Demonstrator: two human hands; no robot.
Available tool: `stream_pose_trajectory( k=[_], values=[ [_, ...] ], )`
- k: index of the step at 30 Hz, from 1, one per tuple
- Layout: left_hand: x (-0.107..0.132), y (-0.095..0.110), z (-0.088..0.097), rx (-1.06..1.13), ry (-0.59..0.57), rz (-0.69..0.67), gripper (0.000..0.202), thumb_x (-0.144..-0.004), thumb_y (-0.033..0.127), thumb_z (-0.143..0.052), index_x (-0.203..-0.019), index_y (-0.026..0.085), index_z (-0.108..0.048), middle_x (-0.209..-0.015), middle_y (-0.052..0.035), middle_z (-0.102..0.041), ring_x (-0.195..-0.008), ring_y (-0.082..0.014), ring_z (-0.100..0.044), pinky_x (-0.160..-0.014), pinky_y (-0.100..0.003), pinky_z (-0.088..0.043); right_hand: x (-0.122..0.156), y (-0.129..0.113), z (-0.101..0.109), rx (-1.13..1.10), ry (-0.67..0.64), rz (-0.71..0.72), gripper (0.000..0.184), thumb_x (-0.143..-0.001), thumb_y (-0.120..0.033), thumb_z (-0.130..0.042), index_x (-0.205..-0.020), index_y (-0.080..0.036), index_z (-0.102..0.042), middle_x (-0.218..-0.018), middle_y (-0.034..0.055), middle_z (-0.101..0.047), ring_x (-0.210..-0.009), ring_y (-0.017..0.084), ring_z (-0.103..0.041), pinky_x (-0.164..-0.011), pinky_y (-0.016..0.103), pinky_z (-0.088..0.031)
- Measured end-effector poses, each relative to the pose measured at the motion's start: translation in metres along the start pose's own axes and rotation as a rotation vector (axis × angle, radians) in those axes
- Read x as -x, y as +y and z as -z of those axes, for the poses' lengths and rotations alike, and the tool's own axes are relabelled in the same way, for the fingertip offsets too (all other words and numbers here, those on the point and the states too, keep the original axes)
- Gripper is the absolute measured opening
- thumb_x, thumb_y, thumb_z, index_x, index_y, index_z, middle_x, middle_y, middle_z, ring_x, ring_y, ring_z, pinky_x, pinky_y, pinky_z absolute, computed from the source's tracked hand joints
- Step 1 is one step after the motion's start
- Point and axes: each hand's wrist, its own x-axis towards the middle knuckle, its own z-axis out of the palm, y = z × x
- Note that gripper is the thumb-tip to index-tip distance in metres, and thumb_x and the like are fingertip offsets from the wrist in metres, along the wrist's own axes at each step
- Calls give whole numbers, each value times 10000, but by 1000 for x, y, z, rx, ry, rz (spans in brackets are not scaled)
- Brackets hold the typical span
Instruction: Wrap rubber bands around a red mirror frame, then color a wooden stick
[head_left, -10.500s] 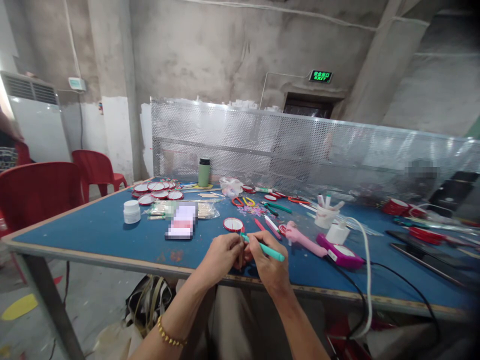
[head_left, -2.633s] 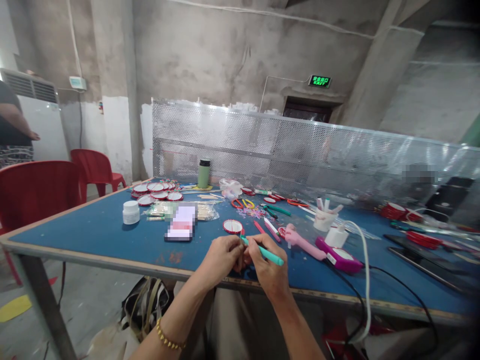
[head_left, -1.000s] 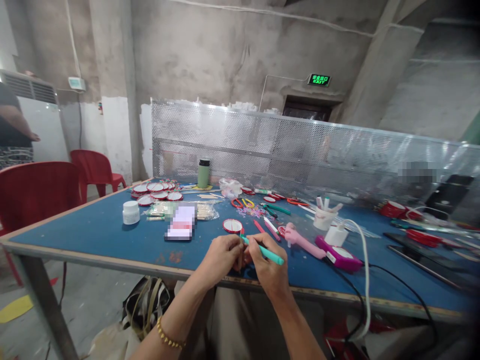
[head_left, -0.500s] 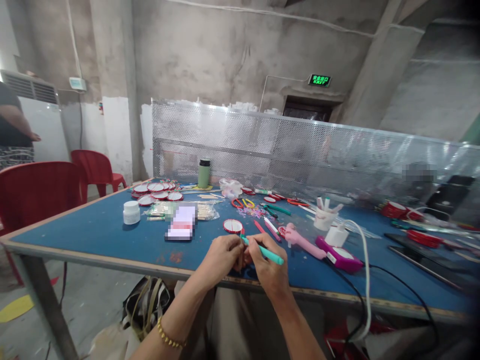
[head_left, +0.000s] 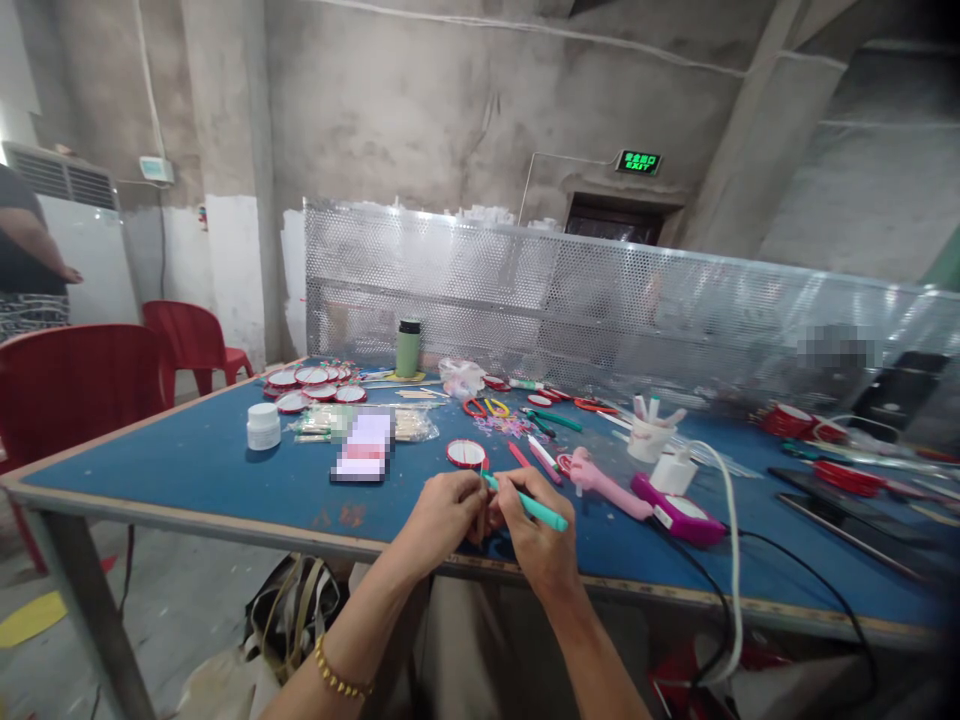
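My right hand (head_left: 541, 530) is closed around a teal marker-like pen (head_left: 544, 513), its front end pointing left toward my other hand. Close beside it, at the table's front edge, my left hand (head_left: 450, 508) has its fingers pinched together. What they hold is mostly hidden; a small red and green bit (head_left: 485, 466) shows just above the fingertips. Beyond the hands is a small round white piece with a red rim (head_left: 466, 454); whether it joins what I hold, I cannot tell. Pink and white pens (head_left: 544, 460) lie to its right.
A phone (head_left: 364, 447), a white jar (head_left: 263, 427) and a pile of red-rimmed discs (head_left: 311, 376) occupy the left side. A green bottle (head_left: 408, 348) stands behind. At right are a pink tool (head_left: 607, 484), a purple device (head_left: 686, 512), cables and a pen cup (head_left: 649, 438).
Both hands and the teal pen stay almost exactly where they were. Nothing else on the table has visibly moved.
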Motion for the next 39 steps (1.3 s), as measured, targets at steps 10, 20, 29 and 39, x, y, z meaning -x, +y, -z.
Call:
stream_pose_trajectory(
  k=[10,20,29,39],
  values=[
    [0,-1,0,-29,3,-8,256,-846,245,-434,-613,183,-521,-543,11,-583,-520,-118,-558,-537,-202,-410,-1,-2,0,-10,-10,2,205,-914,-263,-547,-726,-196,-593,-543,-34,-595,-453,119,-578,-468,211,-482],
    [1,4,0,39,-9,20,215,-818,240,-439,-621,191,-509,-527,17,-572,-491,-118,-541,-518,-204,-429,-1,-4,0,-36,47,-13,183,-909,-265,-559,-751,-190,-613,-557,-35,-617,-449,116,-597,-461,203,-497],
    [-1,1,0,14,-1,12,222,-820,250,-441,-614,192,-498,-525,22,-569,-494,-119,-551,-522,-204,-421,0,-1,0,-8,5,-13,184,-903,-262,-556,-737,-195,-599,-553,-30,-612,-460,123,-592,-479,213,-495],
    [0,2,1,-36,5,10,234,-822,229,-416,-608,191,-502,-539,15,-587,-509,-119,-557,-546,-205,-424,0,-1,1,12,-7,-18,190,-907,-263,-548,-733,-201,-592,-552,-28,-615,-459,126,-597,-475,213,-496]
  ],
)
